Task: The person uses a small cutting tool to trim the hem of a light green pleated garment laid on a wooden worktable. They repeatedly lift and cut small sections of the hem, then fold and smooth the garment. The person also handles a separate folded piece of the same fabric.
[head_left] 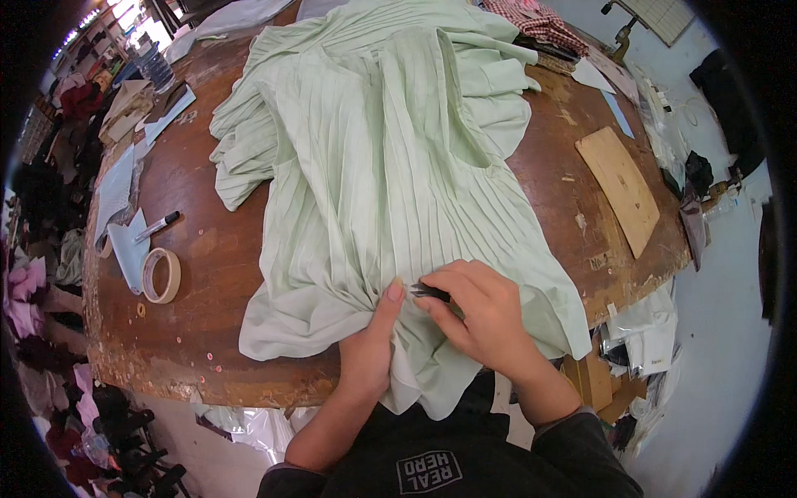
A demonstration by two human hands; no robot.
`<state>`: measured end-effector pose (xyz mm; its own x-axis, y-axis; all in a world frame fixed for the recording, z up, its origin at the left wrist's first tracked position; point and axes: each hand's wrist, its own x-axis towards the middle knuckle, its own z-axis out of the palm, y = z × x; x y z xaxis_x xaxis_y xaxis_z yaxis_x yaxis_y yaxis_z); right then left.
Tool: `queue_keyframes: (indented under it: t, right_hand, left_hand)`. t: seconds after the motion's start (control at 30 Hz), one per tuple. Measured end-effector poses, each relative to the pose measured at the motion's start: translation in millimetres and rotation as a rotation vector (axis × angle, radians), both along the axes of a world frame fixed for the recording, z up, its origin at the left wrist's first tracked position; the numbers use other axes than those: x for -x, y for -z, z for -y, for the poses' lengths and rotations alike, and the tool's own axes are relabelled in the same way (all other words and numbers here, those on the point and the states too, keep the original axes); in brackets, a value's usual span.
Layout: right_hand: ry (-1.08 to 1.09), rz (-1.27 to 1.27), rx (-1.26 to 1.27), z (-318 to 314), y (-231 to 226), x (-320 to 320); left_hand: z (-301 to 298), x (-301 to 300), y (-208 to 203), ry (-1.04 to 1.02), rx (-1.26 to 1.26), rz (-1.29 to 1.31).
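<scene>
A pale green pleated sleeveless garment (357, 199) lies spread over the table, its lower edge hanging over the near side. My left hand (371, 344) grips a fold of it near the lower edge, thumb pressed on top; its other fingers are under the cloth. Just to the right, my right hand (481, 311) holds small black thread snips (433, 292) between thumb and fingers. Their metal tips are close to my left thumb, at the cloth. Whether the blades touch a thread is too small to tell.
More pale green pleated cloth (498, 87) lies beneath and beyond the garment on the worn brown wooden table (224, 324). To the left are a masking tape roll (161, 275), a marker (158, 226) and a water bottle (155, 68). A wooden board (618, 189) lies at right.
</scene>
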<state>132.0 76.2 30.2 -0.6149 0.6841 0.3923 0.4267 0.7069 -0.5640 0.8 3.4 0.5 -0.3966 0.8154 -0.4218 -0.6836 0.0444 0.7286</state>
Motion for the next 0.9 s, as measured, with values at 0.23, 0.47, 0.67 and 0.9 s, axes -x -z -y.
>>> queue_keyframes:
  t: [0.23, 0.47, 0.67, 0.9]
  right_hand:
    - [0.001, -0.057, 0.023, -7.2, 6.4, 1.1]
    - [0.086, -0.132, 0.147, 0.6, 8.7, -3.0]
    - [0.053, -0.160, 0.040, 1.2, 12.6, -2.0]
    - [0.135, -0.187, 0.251, 9.6, 5.5, -9.4]
  left_hand:
    - [-4.3, 1.2, 4.2, 0.021, 0.015, 0.058]
    - [-5.5, 0.8, 1.0, 0.047, 0.034, 0.128]
    - [-6.7, -2.3, 1.9, 0.048, 0.015, 0.131]
    - [-8.0, 0.0, 8.1, 0.125, 0.006, 0.340]
